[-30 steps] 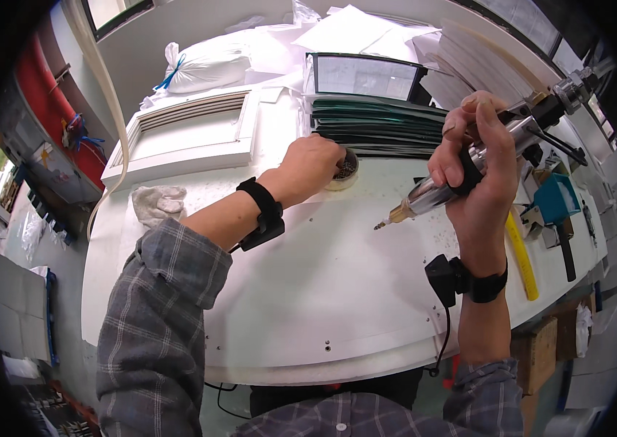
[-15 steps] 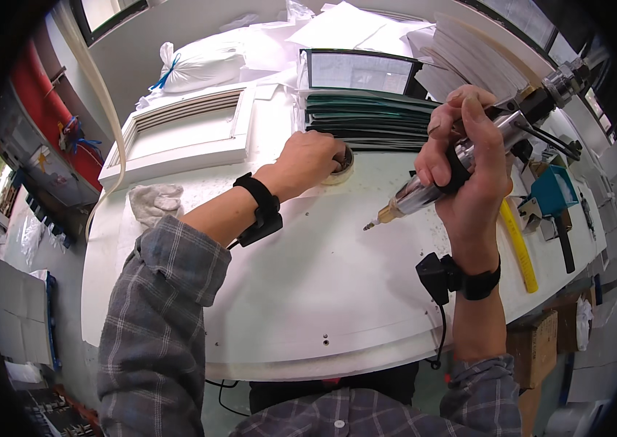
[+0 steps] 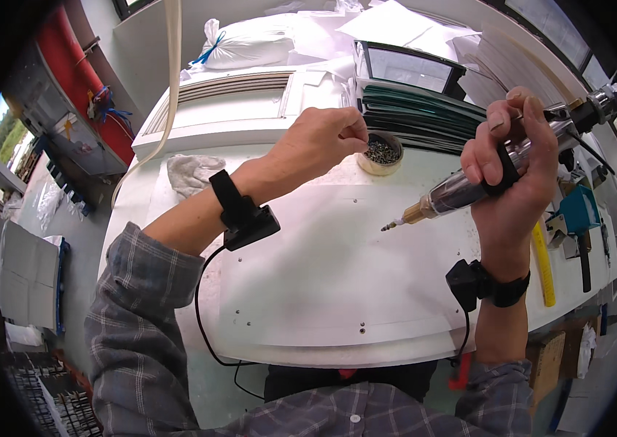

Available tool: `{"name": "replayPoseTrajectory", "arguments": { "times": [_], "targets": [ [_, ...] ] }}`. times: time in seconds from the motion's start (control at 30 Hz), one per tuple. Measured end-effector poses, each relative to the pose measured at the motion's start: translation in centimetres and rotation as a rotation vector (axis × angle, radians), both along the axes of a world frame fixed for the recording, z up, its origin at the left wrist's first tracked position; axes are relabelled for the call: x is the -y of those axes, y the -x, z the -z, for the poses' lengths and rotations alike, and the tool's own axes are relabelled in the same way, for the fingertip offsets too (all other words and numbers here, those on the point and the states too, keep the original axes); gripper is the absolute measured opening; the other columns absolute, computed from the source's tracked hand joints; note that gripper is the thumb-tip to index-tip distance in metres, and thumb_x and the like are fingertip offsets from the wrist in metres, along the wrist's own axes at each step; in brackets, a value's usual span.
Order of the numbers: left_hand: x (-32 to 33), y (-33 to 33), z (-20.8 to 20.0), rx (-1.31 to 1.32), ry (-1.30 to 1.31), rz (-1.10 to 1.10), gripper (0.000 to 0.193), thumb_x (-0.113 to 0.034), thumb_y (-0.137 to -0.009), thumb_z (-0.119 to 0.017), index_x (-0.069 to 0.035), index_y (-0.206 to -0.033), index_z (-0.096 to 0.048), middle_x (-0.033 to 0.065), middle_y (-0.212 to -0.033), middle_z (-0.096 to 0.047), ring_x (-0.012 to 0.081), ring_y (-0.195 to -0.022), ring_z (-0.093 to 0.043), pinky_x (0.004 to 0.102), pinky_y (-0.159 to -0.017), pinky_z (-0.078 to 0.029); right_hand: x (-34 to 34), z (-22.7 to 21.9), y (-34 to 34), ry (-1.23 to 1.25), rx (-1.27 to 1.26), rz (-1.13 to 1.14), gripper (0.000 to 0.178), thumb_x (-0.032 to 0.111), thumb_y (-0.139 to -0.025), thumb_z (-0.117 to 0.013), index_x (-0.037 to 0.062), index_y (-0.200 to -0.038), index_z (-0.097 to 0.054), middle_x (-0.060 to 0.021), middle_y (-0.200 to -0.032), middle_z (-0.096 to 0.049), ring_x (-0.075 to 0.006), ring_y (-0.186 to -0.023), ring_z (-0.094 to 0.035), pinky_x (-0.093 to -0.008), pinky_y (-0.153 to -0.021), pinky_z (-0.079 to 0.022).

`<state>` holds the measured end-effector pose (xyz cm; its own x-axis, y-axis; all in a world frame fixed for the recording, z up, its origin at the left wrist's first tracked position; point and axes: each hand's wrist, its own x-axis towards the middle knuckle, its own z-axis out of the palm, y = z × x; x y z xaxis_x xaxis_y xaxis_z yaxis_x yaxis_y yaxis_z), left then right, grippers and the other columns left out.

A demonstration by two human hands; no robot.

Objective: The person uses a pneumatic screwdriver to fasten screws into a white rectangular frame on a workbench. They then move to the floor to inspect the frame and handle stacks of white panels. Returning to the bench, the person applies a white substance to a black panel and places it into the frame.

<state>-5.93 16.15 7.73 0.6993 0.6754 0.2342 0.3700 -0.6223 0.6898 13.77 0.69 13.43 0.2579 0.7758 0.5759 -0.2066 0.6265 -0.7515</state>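
My left hand [image 3: 323,142] hovers by the left rim of a round tub [image 3: 380,169] filled with small dark screws [image 3: 383,150]. Its thumb and fingers are pinched together; whatever is between the tips is too small to make out. In my right hand [image 3: 516,164] is a power screwdriver [image 3: 448,195] with a clear barrel and a brass-coloured nose. The driver's bit points down and left, above a white panel [image 3: 301,284] and apart from it. Several small screws or fasteners [image 3: 362,330] sit along the panel's edges.
Behind the tub lies a stack of dark-edged glass panes [image 3: 425,109]. White frames [image 3: 239,130] are at the back left, near a crumpled cloth [image 3: 195,173] and a hanging pale hose [image 3: 173,73]. A yellow strip [image 3: 544,269] and a teal holder [image 3: 579,210] lie at the right.
My left hand has come out of the tub, leaving the screws visible. The view has swung left, so the table appears farther right. My right hand still holds the screwdriver.
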Motion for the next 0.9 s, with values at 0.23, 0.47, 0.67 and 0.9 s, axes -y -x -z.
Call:
{"name": "replayPoseTrajectory", "arguments": {
  "times": [0.23, 0.47, 0.67, 0.9],
  "targets": [
    [5.8, 13.4, 3.3, 0.334, 0.508, -0.119, 0.014, -0.013, -0.102, -0.07, -0.002, -0.11, -0.071, 0.0057, -0.102, -0.075, 0.0116, -0.097, -0.07, 0.0275, -0.086, -0.057, -2.4, -1.7, 7.9, -0.082, -0.051, -0.155, 0.027, 0.034, -0.109, -0.049, 0.0081, -0.109, -0.054, -0.0006, -0.088, -0.056, -0.0041, -0.051, -0.045, -0.023, -0.048, -0.044],
    [9.7, 16.9, 6.7, 0.622, 0.826, -0.2, 0.023, -0.01, -0.099, -0.073, -0.007, -0.12, -0.063, 0.0042, -0.106, -0.072, 0.0124, -0.101, -0.069, 0.0303, -0.091, -0.059, -4.1, -0.7, 13.3, 0.009, 0.01, -0.171, 0.031, 0.039, -0.109, -0.048, 0.0087, -0.102, -0.05, 0.0007, -0.085, -0.055, -0.0056, -0.05, -0.044, -0.0254, -0.05, -0.043],
    [10.3, 17.6, 7.2, 0.664, 0.908, -0.163, 0.027, -0.008, -0.098, -0.073, -0.006, -0.123, -0.063, 0.0036, -0.111, -0.066, 0.0112, -0.104, -0.066, 0.03, -0.096, -0.058, -4.6, -0.2, 15.1, 0.024, 0.004, -0.145, 0.032, 0.039, -0.109, -0.049, 0.0088, -0.1, -0.048, 0.0006, -0.084, -0.054, -0.006, -0.049, -0.043, -0.0258, -0.05, -0.042],
    [10.1, 17.9, 7.1, 0.672, 0.926, -0.153, 0.027, -0.007, -0.098, -0.073, -0.007, -0.123, -0.063, 0.0025, -0.112, -0.065, 0.0103, -0.103, -0.065, 0.0293, -0.095, -0.058, -4.9, -0.1, 15.9, 0.024, -0.001, -0.154, 0.033, 0.039, -0.11, -0.047, 0.0085, -0.097, -0.047, 0.0005, -0.082, -0.053, -0.0062, -0.049, -0.042, -0.0262, -0.049, -0.042]
  ]
}}
